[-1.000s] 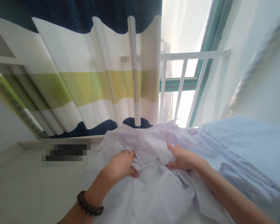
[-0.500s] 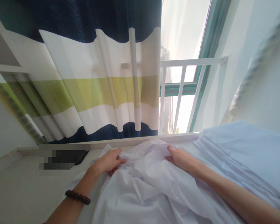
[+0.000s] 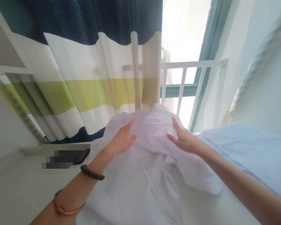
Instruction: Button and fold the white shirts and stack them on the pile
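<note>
A thin white cloth [image 3: 152, 175] lies in loose folds on the pale surface in front of me, its far part puffed up against the curtain and railing. Narrow strap-like strips show in its middle. My left hand [image 3: 121, 137], with a dark beaded bracelet [image 3: 92, 173] and a reddish bangle [image 3: 66, 212] on the arm, is at the cloth's left side, fingers and thumb apart. Over its right side my right hand [image 3: 184, 137] is open too, thumb spread from the fingers. Neither hand grips the cloth; whether the fingertips touch it I cannot tell.
Folded pale-blue-white fabric [image 3: 250, 153] is stacked at the right. A flat black object [image 3: 83, 156], partly pixelated, lies at the left. Beyond the surface's edge hang a striped curtain [image 3: 91, 90] and a white railing [image 3: 181, 87] before a green-framed window [image 3: 204, 75].
Both hands have let go of the cloth and opened, and have moved up. The cloth's far part has billowed upward and away, covering the back edge and part of the railing.
</note>
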The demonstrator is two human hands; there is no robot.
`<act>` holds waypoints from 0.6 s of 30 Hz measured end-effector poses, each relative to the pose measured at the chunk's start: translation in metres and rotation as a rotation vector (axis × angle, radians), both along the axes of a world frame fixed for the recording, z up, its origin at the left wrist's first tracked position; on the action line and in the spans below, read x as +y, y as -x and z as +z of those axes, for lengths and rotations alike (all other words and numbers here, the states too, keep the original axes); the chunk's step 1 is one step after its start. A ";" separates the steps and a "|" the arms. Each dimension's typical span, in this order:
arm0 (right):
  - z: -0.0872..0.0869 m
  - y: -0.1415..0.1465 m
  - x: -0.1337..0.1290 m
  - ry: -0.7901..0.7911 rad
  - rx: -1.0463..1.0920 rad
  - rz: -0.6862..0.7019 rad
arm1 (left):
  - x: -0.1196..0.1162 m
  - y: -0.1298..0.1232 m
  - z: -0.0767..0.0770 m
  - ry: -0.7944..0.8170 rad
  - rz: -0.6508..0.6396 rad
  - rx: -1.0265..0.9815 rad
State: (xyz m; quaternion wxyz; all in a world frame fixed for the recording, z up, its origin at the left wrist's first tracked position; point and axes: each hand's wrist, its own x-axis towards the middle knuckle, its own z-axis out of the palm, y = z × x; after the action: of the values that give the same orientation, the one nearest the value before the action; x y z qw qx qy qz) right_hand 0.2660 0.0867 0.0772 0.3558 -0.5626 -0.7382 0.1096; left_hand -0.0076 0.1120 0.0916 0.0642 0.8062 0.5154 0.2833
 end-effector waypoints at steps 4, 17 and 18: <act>-0.048 0.000 -0.052 0.030 -0.380 0.047 | -0.088 -0.005 -0.030 0.166 -0.093 0.364; -0.038 -0.064 -0.056 0.239 -0.544 0.027 | -0.104 0.067 -0.024 0.380 -0.065 0.525; -0.029 -0.069 -0.054 0.212 -0.548 -0.033 | -0.099 0.080 -0.015 0.351 0.024 0.456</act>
State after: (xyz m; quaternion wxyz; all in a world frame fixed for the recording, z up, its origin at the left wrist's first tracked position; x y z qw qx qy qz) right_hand 0.3349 0.0322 0.0481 0.0841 -0.6174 -0.7818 0.0242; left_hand -0.0875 0.0133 0.0767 0.0820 0.8195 0.5671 0.0017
